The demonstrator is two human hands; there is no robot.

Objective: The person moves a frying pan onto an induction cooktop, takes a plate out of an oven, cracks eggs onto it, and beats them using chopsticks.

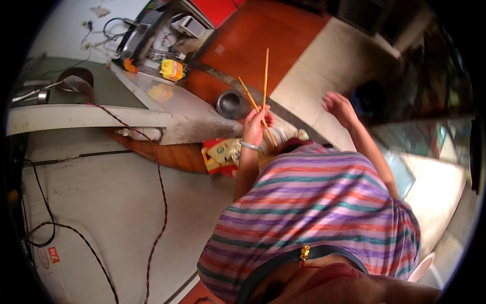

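Note:
A pair of wooden chopsticks (265, 79) is held in my left hand (255, 124). Their tips spread apart in a V, and one lower end sticks out below the hand. A pale bracelet (250, 145) circles my left wrist. Beyond that hand is a round metal pot (230, 104), its inside dark and blurred. Below the wrist lies a red and yellow plastic package (224, 154), partly hidden by my forearm. My right hand (339, 109) is raised over the pale floor, fingers loosely bent and blurred, with nothing visible in it.
To the left, a metal turner (78, 83) rests at a dark round vessel on a grey-green countertop (110, 93). A yellow container (172, 70) stands beyond it. A twisted red-and-black cord (161, 186) hangs over the counter edge. A glass case (417, 138) is at right.

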